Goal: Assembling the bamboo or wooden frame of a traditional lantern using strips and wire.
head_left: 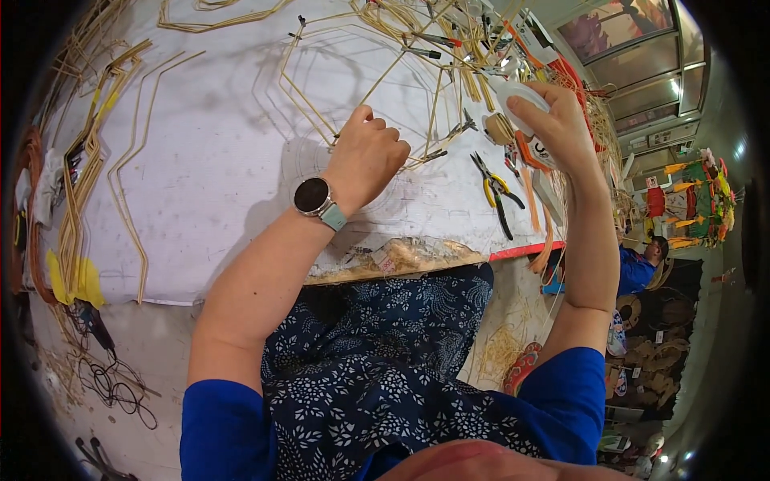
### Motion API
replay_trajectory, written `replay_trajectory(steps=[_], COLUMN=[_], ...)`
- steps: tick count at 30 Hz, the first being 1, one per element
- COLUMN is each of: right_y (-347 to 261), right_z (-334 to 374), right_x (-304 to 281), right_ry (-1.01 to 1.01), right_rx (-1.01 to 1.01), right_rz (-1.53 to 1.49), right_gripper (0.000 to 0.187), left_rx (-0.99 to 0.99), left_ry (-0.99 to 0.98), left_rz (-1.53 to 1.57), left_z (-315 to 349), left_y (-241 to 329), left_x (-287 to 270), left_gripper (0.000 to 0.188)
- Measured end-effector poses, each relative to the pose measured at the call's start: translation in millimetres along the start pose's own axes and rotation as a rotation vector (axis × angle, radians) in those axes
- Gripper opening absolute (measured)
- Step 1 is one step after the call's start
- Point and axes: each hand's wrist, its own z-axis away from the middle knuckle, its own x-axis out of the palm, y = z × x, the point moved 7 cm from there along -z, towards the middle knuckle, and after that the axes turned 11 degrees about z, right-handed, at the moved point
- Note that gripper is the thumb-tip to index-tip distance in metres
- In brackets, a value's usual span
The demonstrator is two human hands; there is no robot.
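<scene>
A frame of thin bent bamboo strips (289, 74) lies on the white-covered table (216, 160), with small black clips (421, 53) at several joints. My left hand (369, 156), wearing a round watch, is closed at the near side of this frame; a strip runs into its fingers, though the grip itself is partly hidden. To the right, my right hand (565, 132) is wrapped round a white squeeze bottle (521, 104), raised above the table with its narrow end toward the far left. Pliers (499, 196) with yellow and black handles lie below the bottle.
Bent bamboo strips (92, 184) are bundled at the left, beside a yellow cloth (76, 280). A tan roll (499, 128) and orange strands (529, 200) lie at the right. The table's near edge has a worn, brownish patch (409, 256). Another person (638, 268) sits farther right.
</scene>
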Motion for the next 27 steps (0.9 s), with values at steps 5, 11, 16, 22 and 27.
replay_trajectory(steps=[5, 11, 16, 22, 27], right_y=[-4.9, -0.5, 11.7, 54.6, 77.7], right_z=[-2.0, -4.2, 11.9, 54.8, 63.1], right_x=[-2.2, -6.4, 5.7, 73.3, 116.3], right_ry=[-0.011, 0.029, 0.052, 0.018, -0.147], right_rx=[-0.012, -0.046, -0.060, -0.016, 0.077], right_rz=[0.046, 0.154, -0.140, -0.339, -0.250], right_gripper=[0.037, 0.038, 0.039, 0.037, 0.032], left_rx=[0.001, -0.008, -0.007, -0.016, -0.022], left_ry=[0.020, 0.007, 0.024, -0.008, -0.025], left_rz=[-0.003, 0.005, 0.018, 0.011, 0.013], left_z=[0.2, 1.1, 1.2, -0.7, 0.3], left_y=[0.5, 0.9, 0.2, -0.6, -1.2], left_x=[-2.1, -1.9, -3.5, -3.0, 1.6], left_gripper=[0.015, 0.014, 0.013, 0.012, 0.009])
